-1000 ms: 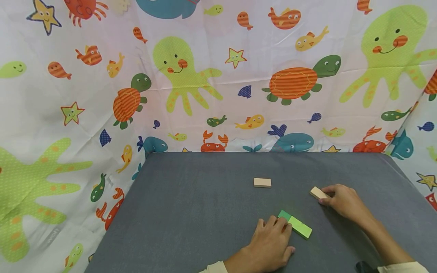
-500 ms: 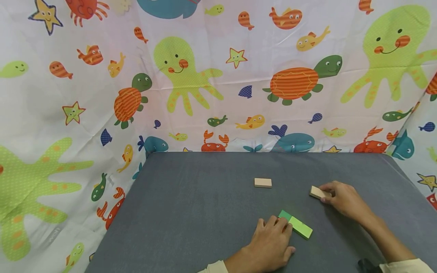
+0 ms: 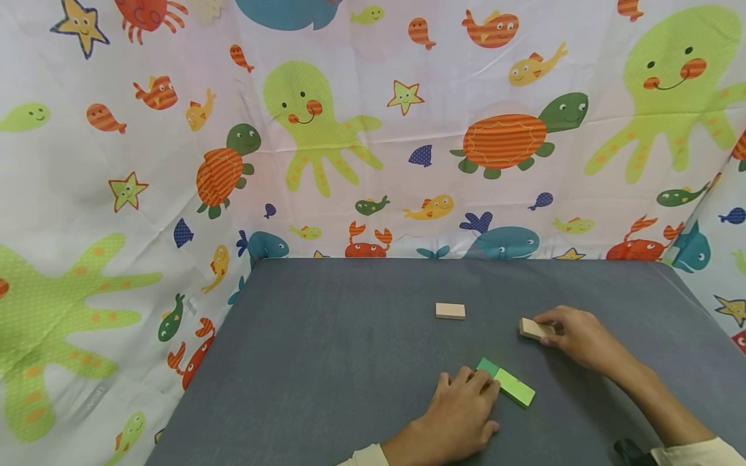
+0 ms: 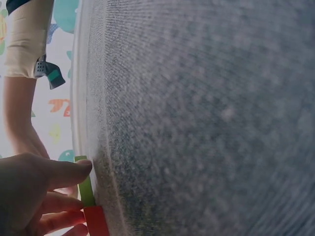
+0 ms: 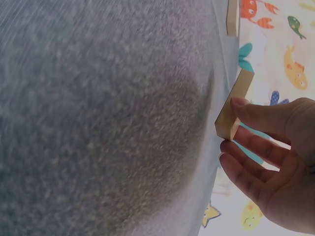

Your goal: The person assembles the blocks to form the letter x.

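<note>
My right hand (image 3: 583, 340) pinches a plain wooden block (image 3: 531, 329) between thumb and fingers; in the right wrist view this block (image 5: 235, 108) is tilted at the thumb. My left hand (image 3: 457, 417) rests on the table with its fingertips at a dark green block (image 3: 486, 367). A light green block (image 3: 515, 389) lies against it, end to end in a slanted row. The left wrist view also has a red block (image 4: 96, 221) by the fingers, which the hand hides from the head view. The thumb stands apart from the fingers.
Another plain wooden block (image 3: 451, 311) lies farther back on the grey table (image 3: 338, 336). A cloth printed with sea animals (image 3: 350, 129) hangs behind the table and along its sides. A dark strap (image 3: 632, 453) is at the right sleeve.
My right hand has moved a little to the left with the wooden block, which has turned to lie more level across the view. The left hand and green blocks stay put.
</note>
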`<action>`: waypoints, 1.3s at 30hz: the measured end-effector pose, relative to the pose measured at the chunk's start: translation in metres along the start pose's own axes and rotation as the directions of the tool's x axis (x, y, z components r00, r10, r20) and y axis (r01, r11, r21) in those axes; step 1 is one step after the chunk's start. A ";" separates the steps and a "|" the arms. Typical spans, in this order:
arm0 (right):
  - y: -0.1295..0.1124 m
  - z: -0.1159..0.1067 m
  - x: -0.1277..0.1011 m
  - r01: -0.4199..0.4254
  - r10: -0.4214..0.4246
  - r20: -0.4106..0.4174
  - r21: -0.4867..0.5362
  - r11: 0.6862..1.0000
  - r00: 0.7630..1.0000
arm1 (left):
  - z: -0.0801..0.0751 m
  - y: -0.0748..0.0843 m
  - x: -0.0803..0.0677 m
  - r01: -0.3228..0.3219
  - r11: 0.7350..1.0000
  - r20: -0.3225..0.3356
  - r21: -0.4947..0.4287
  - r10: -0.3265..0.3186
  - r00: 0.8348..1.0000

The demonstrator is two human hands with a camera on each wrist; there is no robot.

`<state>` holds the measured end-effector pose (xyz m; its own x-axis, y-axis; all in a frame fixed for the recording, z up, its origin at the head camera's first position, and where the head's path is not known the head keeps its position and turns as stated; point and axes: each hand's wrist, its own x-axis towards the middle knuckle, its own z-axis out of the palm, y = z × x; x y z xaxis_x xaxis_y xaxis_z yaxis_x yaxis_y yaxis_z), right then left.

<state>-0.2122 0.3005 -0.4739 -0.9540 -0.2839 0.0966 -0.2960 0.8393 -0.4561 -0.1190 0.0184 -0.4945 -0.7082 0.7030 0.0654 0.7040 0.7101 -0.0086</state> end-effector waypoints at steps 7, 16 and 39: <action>-0.011 0.000 0.001 0.036 -0.036 0.025 0.014 0.999 0.999 | 0.000 -0.001 0.000 -0.009 1.000 0.002 -0.018 0.009 1.000; -0.015 0.000 0.004 0.124 -0.125 0.072 0.017 0.992 0.990 | 0.002 -0.001 0.000 -0.006 1.000 -0.009 -0.003 0.006 1.000; -0.020 0.005 0.015 0.363 -0.355 0.172 -0.017 0.932 0.919 | 0.003 -0.001 0.000 -0.022 0.999 -0.020 0.025 0.023 1.000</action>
<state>-0.2207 0.2773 -0.4674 -0.7631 -0.6387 0.0987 -0.6231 0.6867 -0.3744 -0.1195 0.0178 -0.4978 -0.6907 0.7181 0.0848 0.7182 0.6950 -0.0351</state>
